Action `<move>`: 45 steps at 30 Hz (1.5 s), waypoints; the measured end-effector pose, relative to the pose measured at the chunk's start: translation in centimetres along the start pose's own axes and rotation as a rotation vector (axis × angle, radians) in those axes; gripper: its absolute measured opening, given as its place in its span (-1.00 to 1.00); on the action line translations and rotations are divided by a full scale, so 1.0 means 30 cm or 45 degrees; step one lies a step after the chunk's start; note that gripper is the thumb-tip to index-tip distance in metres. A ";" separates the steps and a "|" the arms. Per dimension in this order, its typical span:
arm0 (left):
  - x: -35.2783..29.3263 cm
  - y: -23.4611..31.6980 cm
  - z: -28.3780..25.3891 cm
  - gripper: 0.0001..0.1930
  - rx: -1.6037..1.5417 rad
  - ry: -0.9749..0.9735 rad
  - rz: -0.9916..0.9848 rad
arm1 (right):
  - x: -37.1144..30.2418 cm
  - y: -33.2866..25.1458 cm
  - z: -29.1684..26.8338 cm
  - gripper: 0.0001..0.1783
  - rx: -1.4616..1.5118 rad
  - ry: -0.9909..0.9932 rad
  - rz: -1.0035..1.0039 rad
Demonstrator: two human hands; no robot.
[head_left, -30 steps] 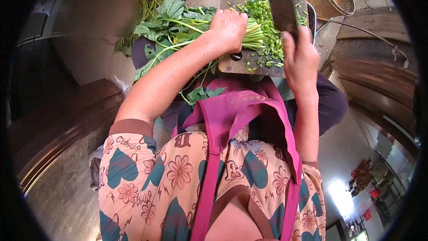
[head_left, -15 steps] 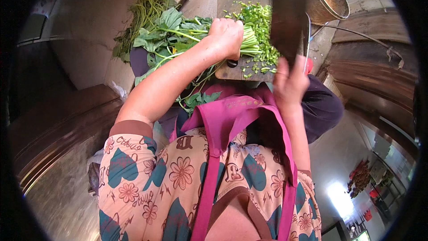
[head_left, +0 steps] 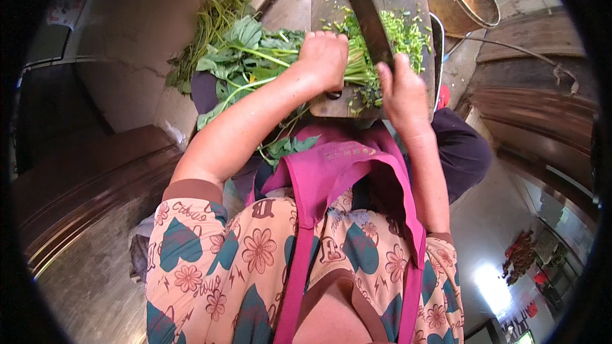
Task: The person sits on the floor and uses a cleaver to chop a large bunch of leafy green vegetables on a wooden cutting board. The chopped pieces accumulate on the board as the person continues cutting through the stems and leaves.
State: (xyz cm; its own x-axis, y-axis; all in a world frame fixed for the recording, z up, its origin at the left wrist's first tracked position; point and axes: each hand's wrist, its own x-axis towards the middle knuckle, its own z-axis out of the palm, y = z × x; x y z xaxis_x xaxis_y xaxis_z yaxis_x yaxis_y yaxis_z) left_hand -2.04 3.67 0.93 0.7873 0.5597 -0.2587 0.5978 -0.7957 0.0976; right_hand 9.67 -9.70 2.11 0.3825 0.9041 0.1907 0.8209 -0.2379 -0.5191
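My left hand [head_left: 324, 60] is closed round a bunch of leafy green stems [head_left: 358, 69], pressing it onto a wooden cutting board [head_left: 328, 1]. The cut stem ends poke out on its right, while the broad leaves [head_left: 245, 38] spread to the left. In my right hand [head_left: 406, 97] is the handle of a cleaver [head_left: 366, 13] with a wide dark blade. The blade slants up and to the left, close to the stem ends. Chopped green pieces [head_left: 408, 38] lie heaped on the board, partly behind the blade.
Thin green stems [head_left: 213, 32] lie on the floor left of the board. A brown bucket [head_left: 472, 0] stands beyond the board's right side, with a long thin cord [head_left: 510, 44] near it. My knee [head_left: 465, 153] is at the board's near right. A magenta apron [head_left: 331, 165] covers my lap.
The cleaver has swung left and down from the right, and its blade is now beside the stem ends. My left hand holds the bunch in nearly the same place.
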 end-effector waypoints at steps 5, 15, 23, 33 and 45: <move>0.015 0.004 0.002 -0.49 0.067 0.006 0.010 | 0.004 -0.095 -0.099 -0.81 0.248 0.433 -0.097; 0.016 -0.001 0.018 -0.50 0.027 0.059 0.007 | 0.024 -0.083 -0.070 -0.79 0.213 0.304 -0.003; 0.009 -0.035 0.009 -0.41 -0.061 0.026 0.020 | 0.067 -0.020 -0.045 -0.70 -0.057 -0.157 0.063; 0.077 -0.021 -0.099 -0.29 -0.198 -0.216 -0.241 | -0.041 -0.020 -0.072 -0.76 0.097 0.321 0.127; 0.085 -0.016 -0.051 -0.37 -0.153 -0.043 -0.211 | -0.044 0.021 0.058 -0.76 0.101 0.282 0.019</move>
State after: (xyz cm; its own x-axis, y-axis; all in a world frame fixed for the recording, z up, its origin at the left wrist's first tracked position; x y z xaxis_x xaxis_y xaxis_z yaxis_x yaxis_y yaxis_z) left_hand -0.08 5.84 1.68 0.6721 0.6712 -0.3127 0.7343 -0.6587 0.1643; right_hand 8.93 -10.43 0.07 0.4854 0.7987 0.3557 0.7818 -0.2145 -0.5854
